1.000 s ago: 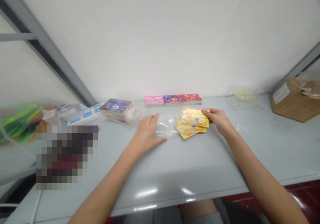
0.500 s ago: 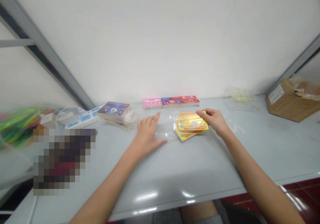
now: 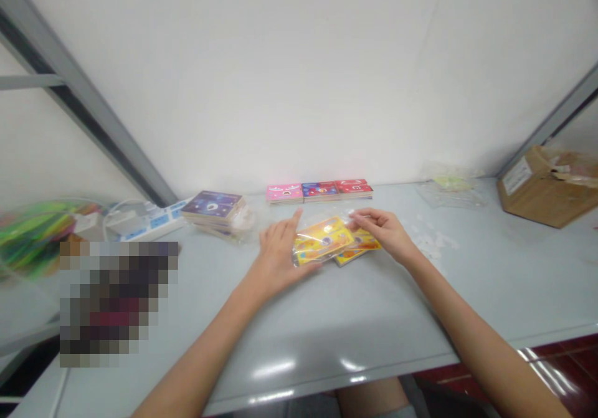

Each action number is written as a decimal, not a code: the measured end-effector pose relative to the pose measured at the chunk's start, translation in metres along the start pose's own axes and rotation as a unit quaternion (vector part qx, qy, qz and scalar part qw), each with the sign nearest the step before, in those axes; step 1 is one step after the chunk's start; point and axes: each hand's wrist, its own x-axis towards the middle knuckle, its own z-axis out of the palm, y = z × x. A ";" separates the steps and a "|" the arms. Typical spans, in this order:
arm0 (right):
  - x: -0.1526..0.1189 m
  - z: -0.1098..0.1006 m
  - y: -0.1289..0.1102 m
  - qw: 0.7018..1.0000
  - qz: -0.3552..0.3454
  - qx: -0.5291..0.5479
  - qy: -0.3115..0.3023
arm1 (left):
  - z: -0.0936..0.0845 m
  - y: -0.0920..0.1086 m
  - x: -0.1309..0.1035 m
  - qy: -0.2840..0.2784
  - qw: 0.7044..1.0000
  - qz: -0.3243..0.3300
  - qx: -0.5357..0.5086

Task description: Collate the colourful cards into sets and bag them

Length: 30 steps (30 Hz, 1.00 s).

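A yellow card (image 3: 324, 241) lies inside a clear plastic bag (image 3: 311, 225) at the middle of the table. My left hand (image 3: 280, 250) is at the bag's left side, thumb and fingers spread around the card's left end. My right hand (image 3: 385, 234) pinches at the bag's right end, near its opening; what exactly is between the fingertips is too small to make out. More yellow cards (image 3: 352, 256) lie stacked under and right of the bagged one, partly covered by the bag and my right hand.
Pink, blue and red card stacks (image 3: 320, 190) line the wall. Left are purple cards (image 3: 212, 206), a power strip (image 3: 161, 218) and a colourful bundle (image 3: 37, 231). Right are small white pieces (image 3: 436, 242), a plastic bag (image 3: 451, 187) and a cardboard box (image 3: 542, 187).
The yellow card has moved left into the clear bag. My right hand has followed it left and no longer holds the card's far corner. My left hand has barely shifted.
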 end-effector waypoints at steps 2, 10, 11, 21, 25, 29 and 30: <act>-0.001 0.002 -0.002 0.998 -0.017 -0.035 -0.046 | 0.001 0.000 0.000 -0.007 1.000 -0.002 -0.005; 0.009 -0.024 0.019 0.952 0.039 -0.282 0.114 | 0.001 -0.004 0.001 0.004 0.999 -0.032 0.009; 0.009 -0.026 0.021 0.941 0.063 -0.319 0.095 | 0.000 -0.004 0.001 0.006 0.999 -0.035 0.010; 0.015 -0.048 0.026 0.939 0.040 -0.281 0.194 | 0.002 -0.007 0.001 -0.002 0.998 -0.044 0.039; 0.020 -0.058 0.019 0.934 -0.081 -0.082 0.337 | 0.003 -0.008 0.002 -0.003 0.998 -0.043 0.053; 0.017 -0.053 0.010 0.949 -0.081 -0.014 0.303 | 0.003 -0.008 0.002 0.004 0.998 -0.028 0.056; 0.016 -0.050 0.010 0.959 -0.063 -0.014 0.277 | 0.003 -0.008 0.002 0.006 0.998 -0.023 0.054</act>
